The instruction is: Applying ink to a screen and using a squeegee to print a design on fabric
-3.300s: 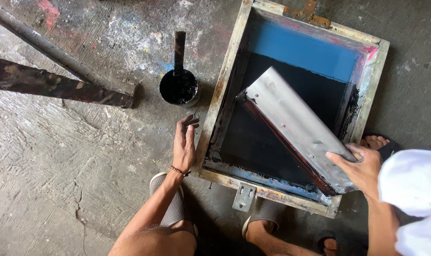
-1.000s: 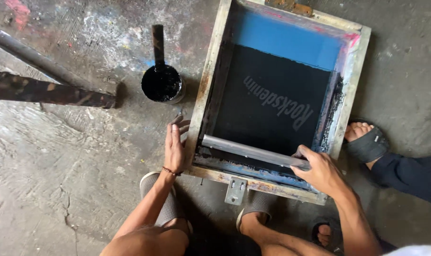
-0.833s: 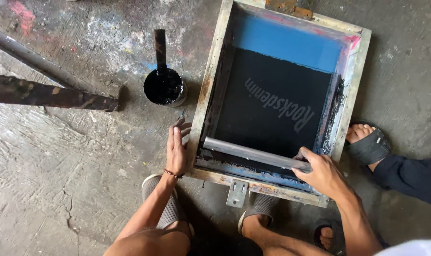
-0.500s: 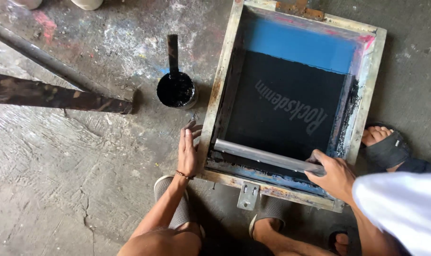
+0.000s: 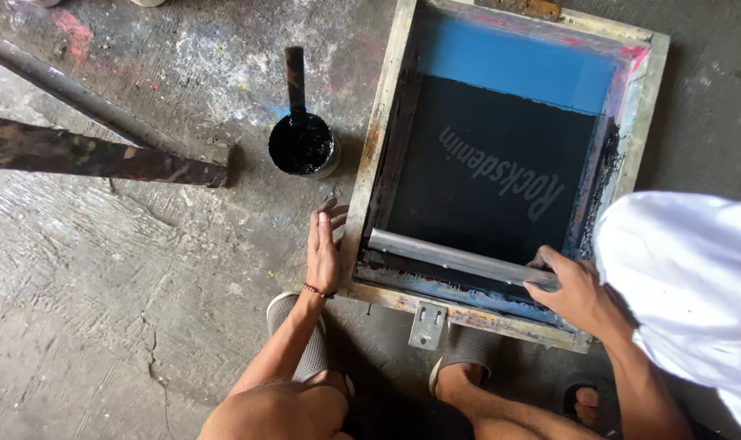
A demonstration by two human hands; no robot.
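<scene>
Gripping long grey metal squeegee [image 5: 460, 259] inside wooden-framed black-inked printing screen [image 5: 383, 130].
Right hand [image 5: 578, 289] clenched on squeegee; left hand [image 5: 323, 244] laid flat, released, against frame.

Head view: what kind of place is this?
Probably an informal screen-printing workshop, worked on the floor. Signs: a wooden-framed printing screen coated black and blue, a long grey metal squeegee in the right hand, and a round pot of black ink on paint-stained concrete.

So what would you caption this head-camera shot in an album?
Right hand grips a metal squeegee across the inked screen frame; left hand rests flat beside it.
</scene>
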